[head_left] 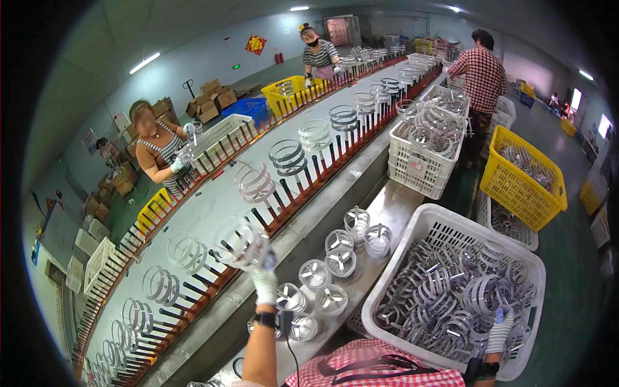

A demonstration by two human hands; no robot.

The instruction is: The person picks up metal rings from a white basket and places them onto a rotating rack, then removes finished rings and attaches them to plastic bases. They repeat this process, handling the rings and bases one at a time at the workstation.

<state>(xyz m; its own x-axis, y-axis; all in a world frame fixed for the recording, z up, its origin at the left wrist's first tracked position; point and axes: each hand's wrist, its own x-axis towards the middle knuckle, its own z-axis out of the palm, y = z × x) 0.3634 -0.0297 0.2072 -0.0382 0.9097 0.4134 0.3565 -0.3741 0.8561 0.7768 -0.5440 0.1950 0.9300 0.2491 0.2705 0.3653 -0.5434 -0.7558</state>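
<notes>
My left hand (265, 287), in a whitish glove, reaches over the near edge of the conveyor. Its fingers close on a ringed cage (244, 248), a clear or silvery frame of stacked rings, slightly blurred, beside the black-topped pegs (284, 187). My right hand (500, 332), also gloved, is inside the large white basket (451, 222) at the lower right. Its fingertips close on the edge of another silvery ringed cage (485, 293), which lies on a heap of similar cages (425, 290). Part of the grip is hidden.
Several round three-spoked pieces (331, 299) stand on the metal bench (393, 200) between conveyor and basket. Ringed cages (288, 157) sit along the pegs. White crates (419, 164) and a yellow crate (516, 180) stand right. Co-workers (155, 138) stand across the conveyor; another person (480, 71) stands far right.
</notes>
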